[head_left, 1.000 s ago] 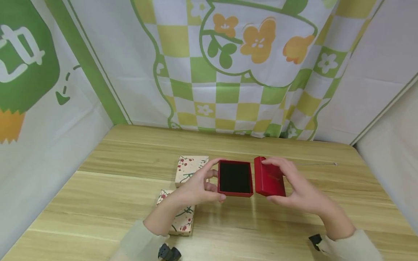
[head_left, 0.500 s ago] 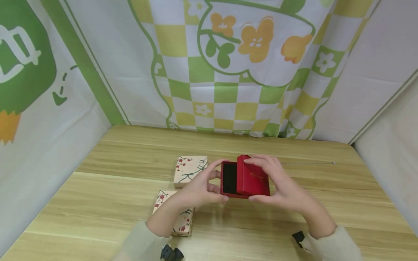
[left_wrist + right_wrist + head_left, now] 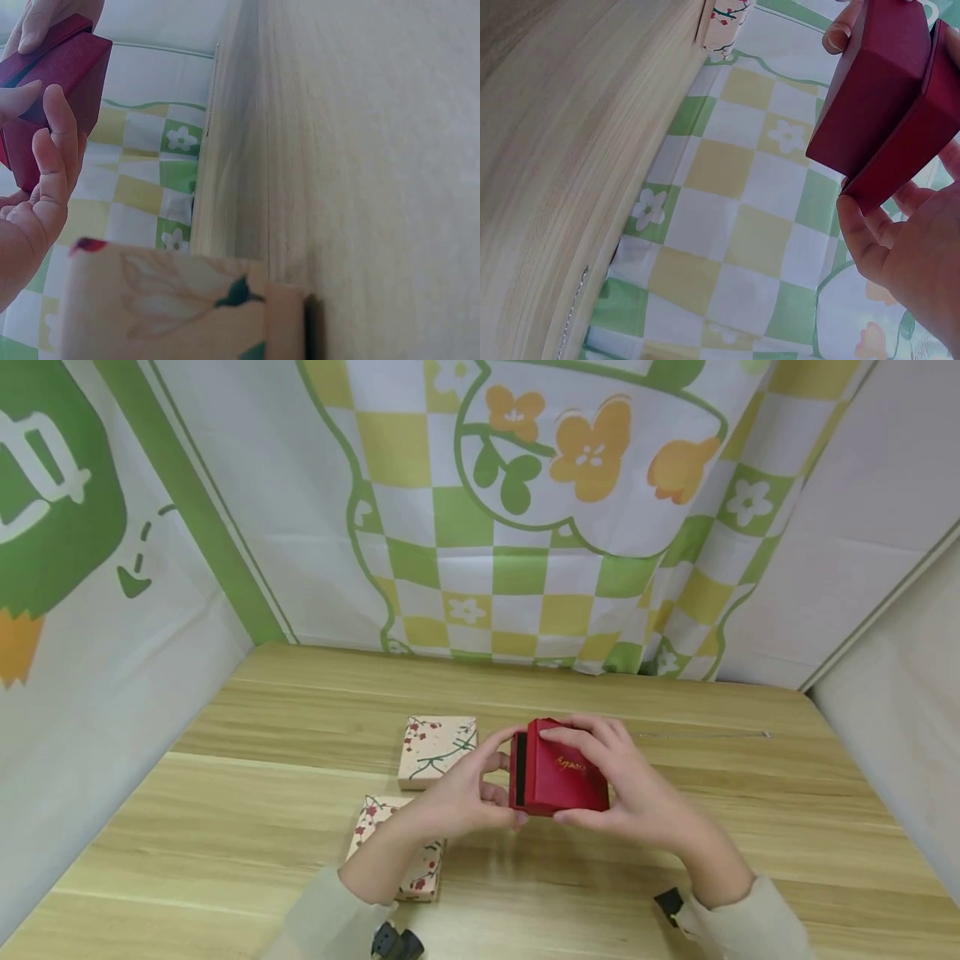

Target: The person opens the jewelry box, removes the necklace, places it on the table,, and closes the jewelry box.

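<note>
My left hand [image 3: 461,789] grips the red box base [image 3: 874,90] by its left side, thumb at the near edge. The base has a black lining, showing as a narrow strip at its left in the head view. My right hand [image 3: 626,772] holds the red lid [image 3: 568,774], which bears gold lettering, with thumb and fingers at opposite edges. The lid covers most of the base and sits tilted, its left edge raised. In the right wrist view a thin gap runs between lid and base. Both pieces are held up above the table.
Two cream boxes with a floral branch print, a far one [image 3: 438,752] and a nearer one [image 3: 422,875] partly behind my left forearm, lie on the wooden table [image 3: 247,810]. A thin silver chain [image 3: 705,735] lies at the right. A checkered curtain [image 3: 517,572] hangs behind.
My right hand has moved left with the lid, from beside the base to over it, covering most of the black lining. My left hand keeps its grip on the base.
</note>
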Demonstrator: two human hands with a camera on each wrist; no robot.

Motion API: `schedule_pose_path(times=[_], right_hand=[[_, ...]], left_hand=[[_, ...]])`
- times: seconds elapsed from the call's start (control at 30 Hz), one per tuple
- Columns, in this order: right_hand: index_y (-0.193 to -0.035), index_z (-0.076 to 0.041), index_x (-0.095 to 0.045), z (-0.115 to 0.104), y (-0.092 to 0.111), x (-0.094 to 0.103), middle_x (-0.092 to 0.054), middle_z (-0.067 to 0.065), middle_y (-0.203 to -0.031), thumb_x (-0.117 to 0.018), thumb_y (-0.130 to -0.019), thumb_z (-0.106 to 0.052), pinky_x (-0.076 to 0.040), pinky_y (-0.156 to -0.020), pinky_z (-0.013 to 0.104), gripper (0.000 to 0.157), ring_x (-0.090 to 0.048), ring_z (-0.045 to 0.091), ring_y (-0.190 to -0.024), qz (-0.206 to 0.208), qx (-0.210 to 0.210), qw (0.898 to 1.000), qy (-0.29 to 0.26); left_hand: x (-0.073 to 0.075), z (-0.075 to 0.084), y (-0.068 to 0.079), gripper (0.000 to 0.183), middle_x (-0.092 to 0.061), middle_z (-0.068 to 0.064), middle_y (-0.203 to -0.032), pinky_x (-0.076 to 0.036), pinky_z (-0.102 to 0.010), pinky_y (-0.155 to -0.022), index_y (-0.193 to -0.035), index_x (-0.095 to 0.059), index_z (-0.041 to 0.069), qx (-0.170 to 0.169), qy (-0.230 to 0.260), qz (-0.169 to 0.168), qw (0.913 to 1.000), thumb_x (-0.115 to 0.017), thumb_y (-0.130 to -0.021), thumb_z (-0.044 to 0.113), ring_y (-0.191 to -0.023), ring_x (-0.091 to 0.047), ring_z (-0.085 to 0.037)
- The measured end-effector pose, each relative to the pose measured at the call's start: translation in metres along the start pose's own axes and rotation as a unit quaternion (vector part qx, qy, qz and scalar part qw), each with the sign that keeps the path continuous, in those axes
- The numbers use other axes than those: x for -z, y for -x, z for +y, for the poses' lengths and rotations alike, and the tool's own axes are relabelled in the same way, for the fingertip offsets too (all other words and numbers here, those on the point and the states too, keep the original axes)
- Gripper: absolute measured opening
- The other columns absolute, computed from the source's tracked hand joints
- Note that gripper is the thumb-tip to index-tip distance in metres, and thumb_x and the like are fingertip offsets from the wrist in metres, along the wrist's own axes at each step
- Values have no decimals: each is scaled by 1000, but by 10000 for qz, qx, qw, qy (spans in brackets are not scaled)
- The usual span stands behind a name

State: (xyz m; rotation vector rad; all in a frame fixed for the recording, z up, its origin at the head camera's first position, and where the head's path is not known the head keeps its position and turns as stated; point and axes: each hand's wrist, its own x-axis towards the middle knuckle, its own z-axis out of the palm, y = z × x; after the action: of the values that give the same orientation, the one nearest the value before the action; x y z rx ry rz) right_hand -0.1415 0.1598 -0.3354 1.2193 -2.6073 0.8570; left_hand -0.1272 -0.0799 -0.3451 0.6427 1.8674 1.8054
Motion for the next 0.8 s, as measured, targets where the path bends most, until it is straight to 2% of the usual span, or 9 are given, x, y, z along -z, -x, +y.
schedule_pose_path(times=[0.2,0.43,0.8], right_hand=[[-139,-29,-37,-4,-1,0,-33,-2,-142,-73,-74,-46,-49,-84,38,76,-29,16,-126,54,42,9995,295],[-139,-29,-38,-8,-2,-3,-35,-3,-141,-74,-74,-45,-49,-83,39,75,-32,16,-125,29,118,9990,420],[-138,-29,-40,-8,-3,-7,-34,-4,-141,-73,-75,-45,-49,-85,37,73,-31,17,-126,-61,186,9991,363]], left_hand=[[0,-8,-2,85,-48,-12,-123,-54,-38,-75,-141,-24,33,-26,-82,-9,10000,-67,-78,-5,-80,-66,-26],[2,-21,-5,88,-49,-11,-122,-54,-38,-74,-140,-23,39,-76,-222,1,9997,-70,-77,0,-86,-65,-35],[3,-21,-5,88,-50,-10,-121,-54,-37,-72,-140,-23,40,-185,-406,-7,9990,-71,-77,2,-81,-65,-36]])
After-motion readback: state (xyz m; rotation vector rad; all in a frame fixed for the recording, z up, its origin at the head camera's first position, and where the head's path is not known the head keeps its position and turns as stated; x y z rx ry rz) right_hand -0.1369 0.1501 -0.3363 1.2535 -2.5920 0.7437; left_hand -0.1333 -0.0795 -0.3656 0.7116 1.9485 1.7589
